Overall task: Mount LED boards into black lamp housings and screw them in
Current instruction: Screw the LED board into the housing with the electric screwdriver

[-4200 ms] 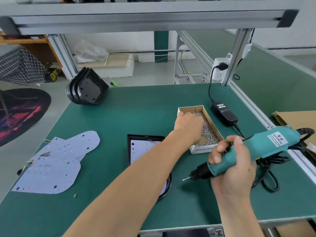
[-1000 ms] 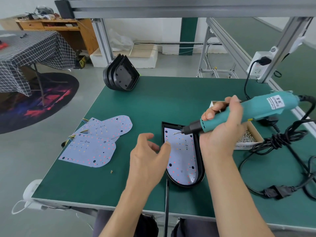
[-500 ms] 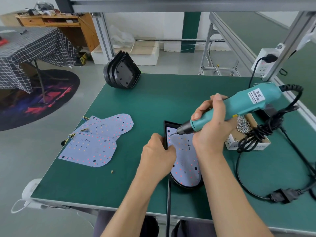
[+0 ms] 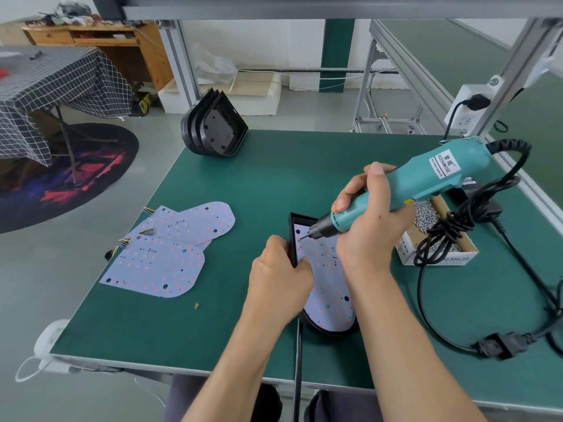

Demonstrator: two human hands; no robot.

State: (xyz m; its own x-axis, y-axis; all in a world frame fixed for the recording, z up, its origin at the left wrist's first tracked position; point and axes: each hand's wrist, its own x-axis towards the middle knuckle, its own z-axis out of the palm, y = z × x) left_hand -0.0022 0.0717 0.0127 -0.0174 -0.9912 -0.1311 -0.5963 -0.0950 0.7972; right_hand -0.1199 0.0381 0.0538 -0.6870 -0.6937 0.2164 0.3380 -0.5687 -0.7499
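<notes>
A black lamp housing (image 4: pixel 293 236) lies on the green table with a white LED board (image 4: pixel 329 303) seated inside it. My left hand (image 4: pixel 278 284) grips the housing's left wall, thumb on the board. My right hand (image 4: pixel 370 223) holds a teal electric screwdriver (image 4: pixel 426 181), tilted down to the left. Its bit tip rests on a screw near the board's top left corner. Two or three loose LED boards (image 4: pixel 164 254) with coloured wires lie to the left. A stack of empty black housings (image 4: pixel 213 129) stands on edge at the table's far left.
An open cardboard box of screws (image 4: pixel 438 236) sits right of the housing, partly under the screwdriver's coiled black cable (image 4: pixel 457 220). A power cord and plug (image 4: pixel 499 345) trail across the right side. A socket strip (image 4: pixel 469 108) hangs on the frame post. The table's front edge (image 4: pixel 152 363) is near.
My right hand has lowered the screwdriver so its bit tip now touches the board's top left corner. My left hand keeps its hold on the housing's left wall.
</notes>
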